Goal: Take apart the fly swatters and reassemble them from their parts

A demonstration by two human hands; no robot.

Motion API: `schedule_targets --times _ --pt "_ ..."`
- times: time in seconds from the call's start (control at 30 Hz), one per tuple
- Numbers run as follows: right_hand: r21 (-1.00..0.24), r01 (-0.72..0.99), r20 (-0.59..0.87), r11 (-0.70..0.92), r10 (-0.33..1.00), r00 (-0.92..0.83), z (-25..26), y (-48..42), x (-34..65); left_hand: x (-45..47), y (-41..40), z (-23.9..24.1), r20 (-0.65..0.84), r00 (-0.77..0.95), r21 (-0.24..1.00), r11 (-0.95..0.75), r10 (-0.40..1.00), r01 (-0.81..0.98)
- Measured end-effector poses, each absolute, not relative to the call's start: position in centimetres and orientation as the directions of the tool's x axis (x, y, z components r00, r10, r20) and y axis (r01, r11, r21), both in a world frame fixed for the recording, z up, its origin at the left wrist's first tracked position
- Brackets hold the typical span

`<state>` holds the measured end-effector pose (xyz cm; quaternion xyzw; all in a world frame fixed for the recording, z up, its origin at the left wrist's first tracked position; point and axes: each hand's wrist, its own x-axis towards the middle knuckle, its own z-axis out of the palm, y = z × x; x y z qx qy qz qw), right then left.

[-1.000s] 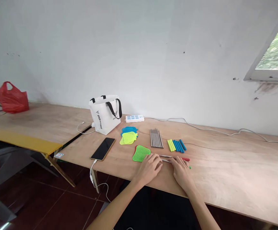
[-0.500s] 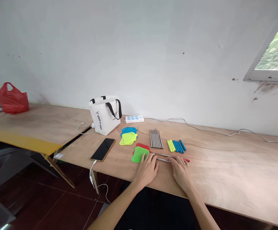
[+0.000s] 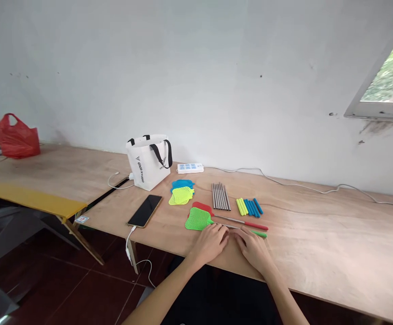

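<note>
Plywood table (image 3: 318, 253) under a white wall: left hand (image 3: 211, 243) and right hand (image 3: 254, 251) lie flat and unclenched over the green swatter (image 3: 199, 220), pinning its rod; red swatter (image 3: 247, 223) just behind.

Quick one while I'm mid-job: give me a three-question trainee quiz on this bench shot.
1. True or false: the left hand rests on the shaft of the green swatter.
2. Which lies nearer the wall: the green swatter or the red swatter?
3. Multiple choice: what plugs into the phone? A) a white cable B) a black strap C) nothing

Key
1. True; both it and the right hand lie over that shaft.
2. The red swatter.
3. A
</note>
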<state>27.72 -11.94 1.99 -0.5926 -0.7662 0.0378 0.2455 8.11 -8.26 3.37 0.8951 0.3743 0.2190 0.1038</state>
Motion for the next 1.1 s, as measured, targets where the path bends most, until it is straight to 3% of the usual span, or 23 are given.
schedule_targets --times 1.1 --pt "-0.359 0.882 0.350 0.305 0.920 -0.176 1.90 -11.96 27.76 8.05 -8.32 3.54 0.331 0.624 0.346 -0.706 0.708 0.617"
